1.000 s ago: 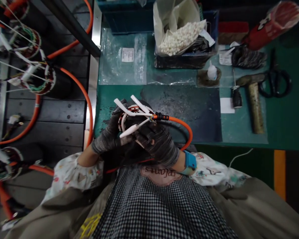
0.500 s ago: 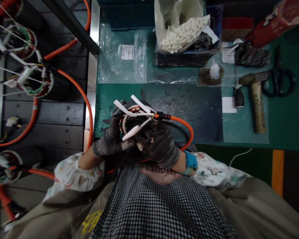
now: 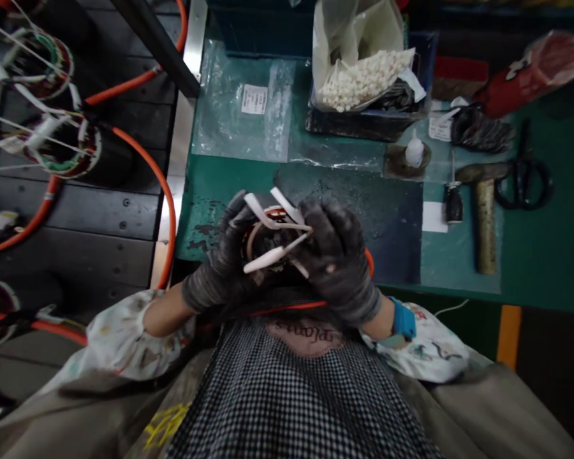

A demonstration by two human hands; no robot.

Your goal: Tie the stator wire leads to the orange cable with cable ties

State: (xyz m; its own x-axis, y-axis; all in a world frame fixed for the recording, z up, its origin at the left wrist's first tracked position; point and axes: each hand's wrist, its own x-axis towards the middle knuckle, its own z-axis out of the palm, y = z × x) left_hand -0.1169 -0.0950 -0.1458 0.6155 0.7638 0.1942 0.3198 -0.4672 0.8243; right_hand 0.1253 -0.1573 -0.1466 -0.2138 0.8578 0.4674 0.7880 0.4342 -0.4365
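Note:
A motor stator with a ring of windings sits at the bench's near edge, its open end facing up. My gloved left hand is wrapped round its left side. White sleeved leads stick out over the opening and run together toward the right. My gloved right hand closes over the spot where those leads meet the orange cable. Only a short bend of that cable shows past the right hand; the black fitting on its end is hidden under the fingers.
Several stators with orange cables stand on a slatted conveyor at left. On the green bench lie a hammer, scissors, a small white bottle and a blue bin holding a bag of white pieces.
My right hand has shifted up and right, from beside the stator onto the cable end, covering the black fitting. My left hand stays on the stator. The whole view has shifted slightly.

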